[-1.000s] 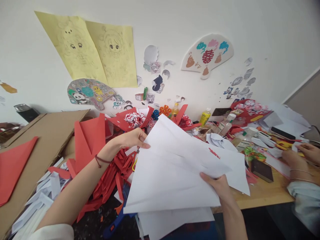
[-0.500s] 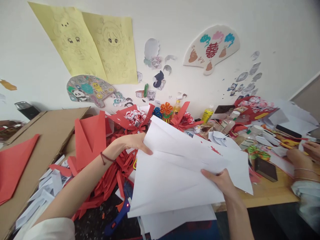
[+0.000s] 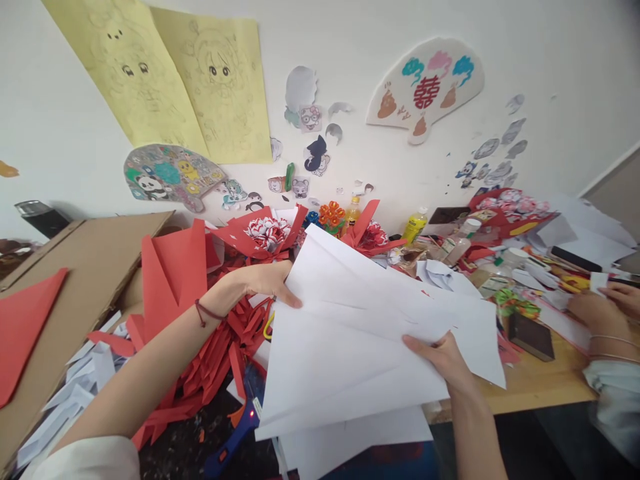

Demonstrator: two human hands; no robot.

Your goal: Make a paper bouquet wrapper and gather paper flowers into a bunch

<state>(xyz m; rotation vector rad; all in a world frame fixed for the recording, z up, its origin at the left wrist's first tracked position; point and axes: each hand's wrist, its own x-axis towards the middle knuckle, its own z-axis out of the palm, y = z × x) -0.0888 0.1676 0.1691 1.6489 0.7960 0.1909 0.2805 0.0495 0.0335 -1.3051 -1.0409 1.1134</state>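
Large white paper sheets point(image 3: 345, 360) fill the space between my two hands, creased and folded over in places. My left hand point(image 3: 273, 283) grips their upper left edge, thumb on top and fingers hidden beneath. On the right side, my right hand point(image 3: 437, 357) pinches the paper, its thumb lying on the surface. More white sheets point(image 3: 360, 433) show below the held ones. Left of the paper lies a heap of red paper strips point(image 3: 215, 353). A blue glue gun point(image 3: 240, 427) with a small red light rests near the paper's lower left corner.
Red-wrapped paper flowers point(image 3: 270, 233) and bottles point(image 3: 415, 225) stand along the wall. Cardboard point(image 3: 85, 267) and folded white strips point(image 3: 75, 393) lie at the left. At the right, another person's hands point(image 3: 600, 310) hold a small white piece near a dark box point(image 3: 533, 335).
The view has shifted slightly. Fewer red bits show along the paper's upper right edge. My hands keep the same hold. The other person's hands have moved slightly, showing more of the white piece.
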